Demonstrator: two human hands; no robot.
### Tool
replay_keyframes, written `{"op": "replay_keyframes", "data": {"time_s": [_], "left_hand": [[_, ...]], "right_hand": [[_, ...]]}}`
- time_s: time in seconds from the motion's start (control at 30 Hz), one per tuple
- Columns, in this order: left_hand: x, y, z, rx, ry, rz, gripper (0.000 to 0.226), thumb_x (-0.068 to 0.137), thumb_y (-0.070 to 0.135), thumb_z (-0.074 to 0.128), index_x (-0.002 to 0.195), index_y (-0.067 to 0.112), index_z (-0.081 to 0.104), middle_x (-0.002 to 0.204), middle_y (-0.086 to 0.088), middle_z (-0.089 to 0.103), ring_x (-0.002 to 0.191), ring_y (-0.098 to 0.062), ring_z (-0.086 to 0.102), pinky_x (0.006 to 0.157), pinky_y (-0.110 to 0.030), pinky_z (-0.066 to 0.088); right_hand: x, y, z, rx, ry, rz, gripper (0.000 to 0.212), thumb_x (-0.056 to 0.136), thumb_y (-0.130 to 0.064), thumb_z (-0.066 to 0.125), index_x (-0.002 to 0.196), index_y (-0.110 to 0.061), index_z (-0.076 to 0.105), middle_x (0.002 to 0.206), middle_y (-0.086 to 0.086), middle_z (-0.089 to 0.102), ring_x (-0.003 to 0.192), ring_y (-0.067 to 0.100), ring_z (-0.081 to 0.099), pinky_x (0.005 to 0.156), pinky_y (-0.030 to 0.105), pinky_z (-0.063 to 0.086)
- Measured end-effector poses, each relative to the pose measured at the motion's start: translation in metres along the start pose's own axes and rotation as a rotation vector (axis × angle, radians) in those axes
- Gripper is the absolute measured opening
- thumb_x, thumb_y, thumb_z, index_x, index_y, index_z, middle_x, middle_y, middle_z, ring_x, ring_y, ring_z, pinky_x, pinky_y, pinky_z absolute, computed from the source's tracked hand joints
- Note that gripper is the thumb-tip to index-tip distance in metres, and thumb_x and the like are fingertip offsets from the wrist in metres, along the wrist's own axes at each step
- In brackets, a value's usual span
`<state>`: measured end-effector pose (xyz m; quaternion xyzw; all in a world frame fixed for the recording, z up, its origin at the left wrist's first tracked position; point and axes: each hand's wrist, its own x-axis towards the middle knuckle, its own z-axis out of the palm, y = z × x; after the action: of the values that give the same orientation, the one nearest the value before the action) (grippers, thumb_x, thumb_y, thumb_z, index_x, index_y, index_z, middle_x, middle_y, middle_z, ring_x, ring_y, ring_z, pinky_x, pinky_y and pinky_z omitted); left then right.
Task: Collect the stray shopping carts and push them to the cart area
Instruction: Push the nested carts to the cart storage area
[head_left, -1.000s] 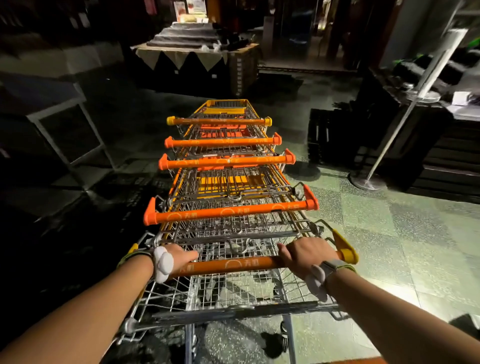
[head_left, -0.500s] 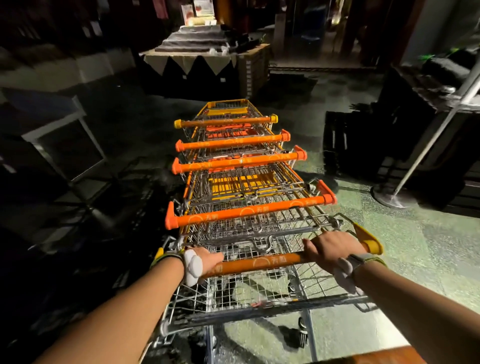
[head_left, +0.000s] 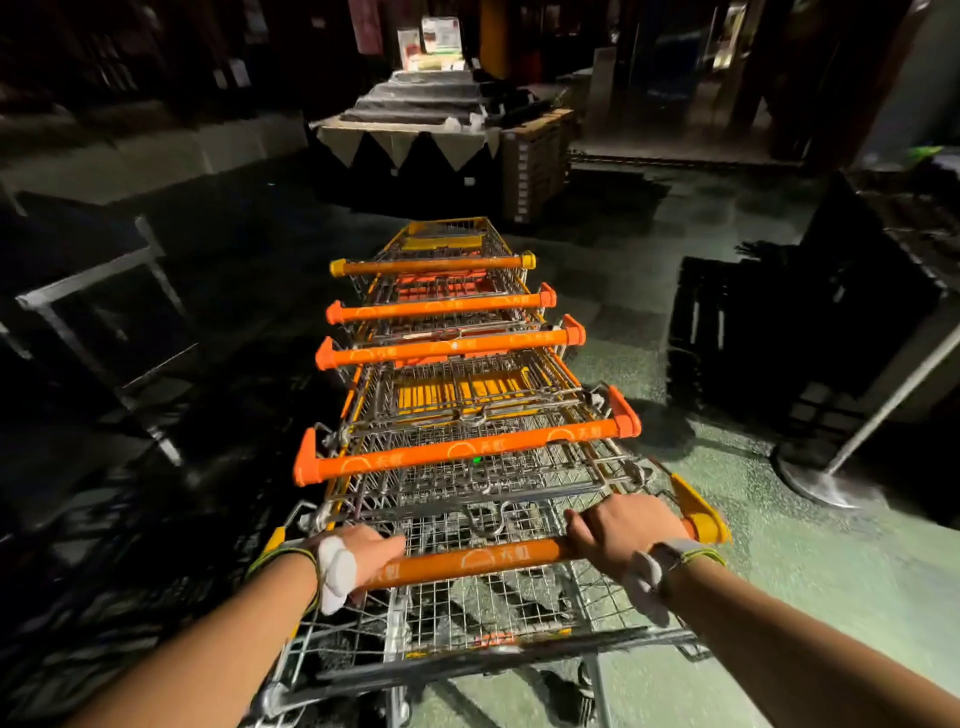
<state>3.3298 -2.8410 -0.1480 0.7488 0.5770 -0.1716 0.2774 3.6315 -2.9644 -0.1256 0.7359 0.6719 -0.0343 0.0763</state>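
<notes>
You stood in a dim room with a speckled green floor (head_left: 779, 571); a draped table (head_left: 410, 150) ahead, a pole stand (head_left: 831, 483) at right.

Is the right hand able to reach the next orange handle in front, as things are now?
Probably yes. The right hand grips the nearest handle, and only open wire basket lies between it and the next orange handle.

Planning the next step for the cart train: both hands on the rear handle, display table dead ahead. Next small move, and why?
Probably start steering the row right. The left hand and right hand both grip the rear handle of five nested carts, and the front cart points at the draped display table. Open green floor lies to its right; the left side is dark and cluttered.
</notes>
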Motion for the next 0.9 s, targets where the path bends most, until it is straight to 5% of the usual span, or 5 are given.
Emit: {"op": "replay_keyframes", "data": {"time_s": [0.23, 0.43, 0.63, 0.77, 0.9], "left_hand": [[0.078, 0.051, -0.036, -0.036, -0.002, -0.032, 0.044, 0.104, 0.049, 0.037, 0.07, 0.023, 0.045, 0.06, 0.004, 0.044, 0.043, -0.003, 0.043, 0.044, -0.012, 0.033], [0.13, 0.097, -0.073, -0.069, 0.012, -0.083, 0.047, 0.102, 0.054, 0.038, 0.066, 0.024, 0.04, 0.057, 0.005, 0.041, 0.045, -0.009, 0.04, 0.055, -0.021, 0.036], [0.194, 0.138, -0.109, -0.159, -0.003, -0.105, 0.047, 0.103, 0.051, 0.037, 0.068, 0.02, 0.044, 0.053, 0.003, 0.047, 0.041, -0.008, 0.045, 0.052, -0.02, 0.035], [0.24, 0.166, -0.132, -0.2, 0.004, -0.144, 0.051, 0.102, 0.055, 0.039, 0.065, 0.019, 0.045, 0.05, 0.003, 0.046, 0.032, -0.005, 0.043, 0.043, -0.016, 0.036], [0.294, 0.206, -0.162, -0.241, 0.033, -0.184, 0.05, 0.101, 0.054, 0.039, 0.063, 0.021, 0.04, 0.053, 0.003, 0.042, 0.04, -0.009, 0.044, 0.052, -0.019, 0.037]], "right_hand": [[0.091, 0.075, 0.005, 0.005, 0.038, -0.085, 0.063, 0.098, -0.059, 0.018, 0.078, -0.016, 0.059, 0.071, 0.002, 0.059, 0.062, 0.023, 0.052, 0.062, 0.033, 0.046], [0.165, 0.127, -0.004, 0.014, 0.043, -0.095, 0.063, 0.099, -0.058, 0.02, 0.078, -0.013, 0.059, 0.069, 0.002, 0.057, 0.063, 0.024, 0.054, 0.061, 0.032, 0.042], [0.247, 0.182, -0.016, 0.034, -0.014, -0.146, 0.067, 0.098, -0.062, 0.018, 0.075, -0.014, 0.058, 0.071, 0.004, 0.061, 0.064, 0.024, 0.057, 0.068, 0.034, 0.052], [0.303, 0.219, -0.028, 0.04, -0.04, -0.167, 0.06, 0.101, -0.059, 0.024, 0.069, -0.016, 0.052, 0.066, 0.002, 0.053, 0.067, 0.026, 0.057, 0.068, 0.032, 0.049], [0.366, 0.26, -0.04, 0.033, -0.013, -0.184, 0.063, 0.101, -0.059, 0.021, 0.068, -0.015, 0.051, 0.061, -0.002, 0.046, 0.064, 0.024, 0.054, 0.065, 0.032, 0.043]]}}
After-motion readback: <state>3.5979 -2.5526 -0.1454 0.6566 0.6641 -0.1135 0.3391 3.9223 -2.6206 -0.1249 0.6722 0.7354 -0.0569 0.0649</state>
